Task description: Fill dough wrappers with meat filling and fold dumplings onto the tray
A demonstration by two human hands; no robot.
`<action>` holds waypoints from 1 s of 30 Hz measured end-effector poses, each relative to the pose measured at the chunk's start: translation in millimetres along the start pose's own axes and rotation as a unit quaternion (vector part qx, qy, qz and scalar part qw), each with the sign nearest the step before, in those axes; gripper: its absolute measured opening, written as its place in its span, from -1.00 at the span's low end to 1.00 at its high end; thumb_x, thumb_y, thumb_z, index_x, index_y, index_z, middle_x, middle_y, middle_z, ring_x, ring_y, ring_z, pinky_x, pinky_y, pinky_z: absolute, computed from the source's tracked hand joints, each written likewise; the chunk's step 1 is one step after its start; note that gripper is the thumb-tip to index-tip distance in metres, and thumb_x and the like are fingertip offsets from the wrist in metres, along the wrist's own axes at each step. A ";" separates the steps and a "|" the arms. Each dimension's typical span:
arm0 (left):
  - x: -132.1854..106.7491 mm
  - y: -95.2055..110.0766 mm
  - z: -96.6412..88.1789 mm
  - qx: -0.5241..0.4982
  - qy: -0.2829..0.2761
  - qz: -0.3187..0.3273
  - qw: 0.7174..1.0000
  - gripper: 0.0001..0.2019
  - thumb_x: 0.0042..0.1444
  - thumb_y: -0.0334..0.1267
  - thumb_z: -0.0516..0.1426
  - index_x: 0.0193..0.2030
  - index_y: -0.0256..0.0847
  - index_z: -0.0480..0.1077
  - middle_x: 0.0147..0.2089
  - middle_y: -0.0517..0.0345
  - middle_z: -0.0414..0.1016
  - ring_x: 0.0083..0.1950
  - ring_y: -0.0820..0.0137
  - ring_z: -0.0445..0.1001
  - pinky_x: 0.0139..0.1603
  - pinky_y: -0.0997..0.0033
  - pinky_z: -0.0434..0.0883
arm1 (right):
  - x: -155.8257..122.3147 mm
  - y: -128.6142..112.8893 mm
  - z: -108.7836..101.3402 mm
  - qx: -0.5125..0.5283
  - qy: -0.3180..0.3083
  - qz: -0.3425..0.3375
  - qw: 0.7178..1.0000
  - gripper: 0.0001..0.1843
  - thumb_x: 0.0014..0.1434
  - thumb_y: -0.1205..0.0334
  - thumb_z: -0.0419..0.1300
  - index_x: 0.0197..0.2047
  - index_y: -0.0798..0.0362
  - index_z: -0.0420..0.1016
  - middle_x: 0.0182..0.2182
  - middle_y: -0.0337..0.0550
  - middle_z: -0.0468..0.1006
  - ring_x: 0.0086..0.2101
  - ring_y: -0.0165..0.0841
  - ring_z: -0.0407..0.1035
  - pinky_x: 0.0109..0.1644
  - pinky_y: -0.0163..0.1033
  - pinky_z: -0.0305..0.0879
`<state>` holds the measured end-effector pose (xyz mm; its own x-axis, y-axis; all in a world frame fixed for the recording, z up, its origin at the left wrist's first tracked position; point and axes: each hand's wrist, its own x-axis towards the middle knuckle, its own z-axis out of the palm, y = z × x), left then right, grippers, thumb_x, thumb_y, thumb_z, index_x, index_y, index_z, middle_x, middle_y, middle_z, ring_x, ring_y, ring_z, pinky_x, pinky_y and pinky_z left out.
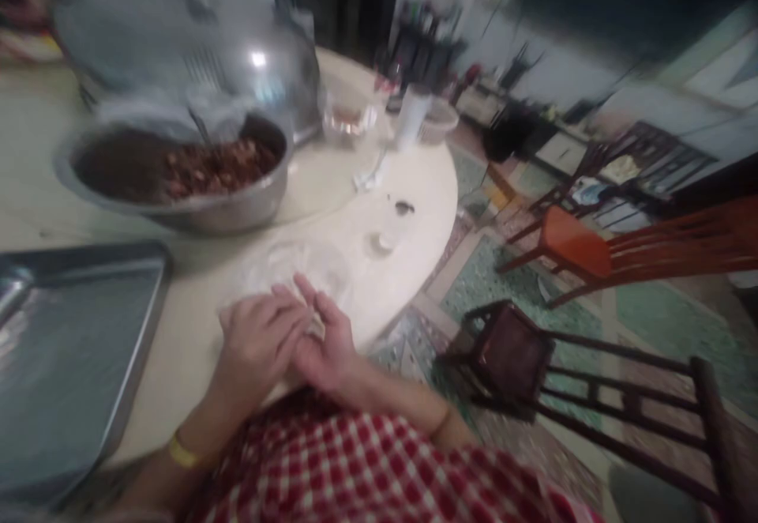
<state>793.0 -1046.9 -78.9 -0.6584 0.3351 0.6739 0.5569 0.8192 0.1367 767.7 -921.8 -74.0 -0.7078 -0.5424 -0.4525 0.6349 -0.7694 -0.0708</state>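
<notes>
Overlapping left hand [260, 337] and right hand [330, 353]

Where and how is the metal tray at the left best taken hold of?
I would probably grip the metal tray by its raised right rim, coming from the right with the left hand: the tray lies flat, and this long edge faces that hand.

Yellow wristband [182, 452], red-and-white checked garment [367, 468].

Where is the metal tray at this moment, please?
In the head view, the metal tray lies on the table at the lower left, left of the left hand and nearer the person than the metal bowl.
</notes>
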 end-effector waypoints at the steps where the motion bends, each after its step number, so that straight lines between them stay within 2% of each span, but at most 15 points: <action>1: -1.0 -1.8 3.0 -0.004 0.011 0.005 1.000 -0.83 0.36 -0.31 0.06 -0.12 -0.13 0.49 -0.18 0.06 0.59 -0.15 0.22 0.45 -0.07 0.15 0.33 | 1.1 1.1 1.2 0.017 0.020 0.000 1.000 -0.71 0.31 0.24 0.04 0.01 0.06 0.50 -0.19 -0.04 0.68 -0.28 -0.41 0.56 -0.16 -0.34 0.53; 3: -2.4 -8.7 9.6 -0.013 0.024 0.000 1.000 -0.79 0.38 -0.31 0.02 -0.10 -0.10 0.49 -0.15 0.11 0.60 -0.10 0.24 0.46 -0.03 0.17 0.31 | 6.1 1.4 3.2 0.039 0.030 0.005 0.999 -0.73 0.30 0.25 0.06 0.00 0.08 0.50 -0.18 0.01 0.68 -0.28 -0.40 0.58 -0.18 -0.33 0.53; 5: -3.2 -16.5 12.7 0.006 0.036 -0.005 0.999 -0.77 0.40 -0.24 0.03 0.04 -0.13 0.48 -0.09 0.08 0.61 -0.06 0.24 0.47 -0.03 0.20 0.29 | 11.2 0.3 5.2 0.045 0.003 -0.019 0.999 -0.74 0.29 0.23 0.09 -0.02 0.09 0.50 -0.21 0.02 0.67 -0.30 -0.38 0.57 -0.16 -0.29 0.54; 7: -4.5 -21.2 10.1 0.030 0.048 -0.001 0.998 -0.75 0.40 -0.21 0.04 0.07 -0.15 0.48 -0.09 0.06 0.62 -0.06 0.24 0.48 -0.04 0.22 0.27 | 13.2 0.0 6.4 0.044 -0.025 -0.043 0.998 -0.75 0.24 0.21 0.15 -0.05 0.08 0.52 -0.21 0.01 0.66 -0.25 -0.33 0.58 -0.11 -0.22 0.55; 11: -5.5 -19.8 -1.3 0.048 0.062 0.022 0.997 -0.82 0.37 -0.28 0.07 -0.07 -0.13 0.51 -0.18 0.12 0.62 -0.12 0.27 0.49 -0.09 0.26 0.27 | 13.0 4.0 3.5 0.036 -0.040 -0.054 0.997 -0.71 0.15 0.19 0.25 -0.06 0.09 0.55 -0.17 0.06 0.66 -0.17 -0.27 0.59 -0.06 -0.19 0.54; 16: -0.8 -12.2 -4.3 0.049 0.079 0.020 0.995 -0.86 0.35 -0.36 0.07 -0.15 -0.14 0.46 -0.30 0.16 0.59 -0.24 0.28 0.47 -0.14 0.25 0.26 | 15.3 7.5 1.9 0.034 -0.057 -0.066 0.996 -0.72 0.21 0.21 0.17 -0.05 0.09 0.54 -0.19 0.02 0.67 -0.21 -0.27 0.61 -0.01 -0.18 0.52; 19: -1.5 -14.2 -3.2 0.059 0.091 0.033 0.993 -0.85 0.35 -0.35 0.06 -0.11 -0.15 0.47 -0.28 0.13 0.61 -0.23 0.26 0.48 -0.12 0.24 0.27 | 14.8 5.5 4.8 0.035 -0.055 -0.068 0.996 -0.73 0.24 0.23 0.13 -0.04 0.10 0.53 -0.17 0.03 0.67 -0.21 -0.28 0.62 0.02 -0.18 0.51; 22: -4.1 -21.1 -2.9 0.088 0.080 0.052 0.992 -0.82 0.35 -0.31 0.08 -0.01 -0.19 0.48 -0.20 0.08 0.62 -0.18 0.25 0.49 -0.12 0.24 0.28 | 14.4 2.6 7.3 0.032 -0.053 -0.070 0.996 -0.72 0.26 0.22 0.11 -0.02 0.08 0.52 -0.13 0.03 0.67 -0.19 -0.31 0.62 0.04 -0.21 0.49; 26: -1.3 -22.6 -3.9 0.097 0.078 0.034 0.992 -0.88 0.33 -0.34 0.09 -0.14 -0.16 0.47 -0.27 0.10 0.58 -0.24 0.26 0.46 -0.17 0.25 0.28 | 14.9 1.1 10.0 0.016 -0.052 -0.069 0.996 -0.70 0.23 0.18 0.14 0.00 0.06 0.50 -0.11 -0.01 0.65 -0.13 -0.32 0.60 0.11 -0.19 0.45; 30: 3.9 -7.7 -10.2 0.098 0.061 0.012 0.993 -0.92 0.34 -0.32 0.10 -0.21 -0.17 0.40 -0.32 0.09 0.55 -0.27 0.24 0.45 -0.17 0.20 0.29 | 6.7 -0.1 12.7 -0.010 -0.037 -0.057 0.998 -0.69 0.23 0.18 0.10 0.01 0.04 0.46 -0.12 -0.06 0.64 -0.10 -0.31 0.59 0.18 -0.16 0.40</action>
<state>791.3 -1056.7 -69.9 -0.5730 0.3072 0.7598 0.4549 0.8904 -0.0169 759.0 -929.6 -65.8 -0.7959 -0.4768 -0.3730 0.5550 -0.8208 -0.1350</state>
